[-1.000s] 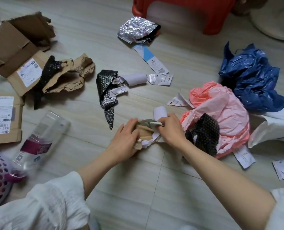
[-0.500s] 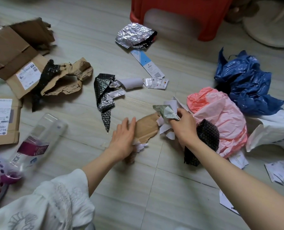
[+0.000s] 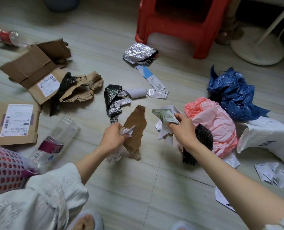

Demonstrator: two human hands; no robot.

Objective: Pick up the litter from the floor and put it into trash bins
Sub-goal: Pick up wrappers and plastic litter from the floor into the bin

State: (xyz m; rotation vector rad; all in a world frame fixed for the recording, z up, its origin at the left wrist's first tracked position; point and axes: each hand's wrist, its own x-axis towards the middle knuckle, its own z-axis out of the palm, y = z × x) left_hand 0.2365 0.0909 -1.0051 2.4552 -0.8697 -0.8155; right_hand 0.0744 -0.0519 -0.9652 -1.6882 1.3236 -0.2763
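floor (image 3: pixel 138 188): pale smooth tiles, litter strewn | pink bag (image 3: pixel 215 123): crinkly thin plastic, beside right hand | cardboard strip (image 3: pixel 135 128): torn, brown, ragged, with white crumpled tissue in left hand (image 3: pixel 113 138), fingers curled round both | right hand (image 3: pixel 182 128): fingers clamped on crumpled paper scraps (image 3: pixel 166 117)

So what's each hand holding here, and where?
Left hand grips torn brown cardboard and crumpled white paper mid-edge; right hand grips bunched paper scraps.
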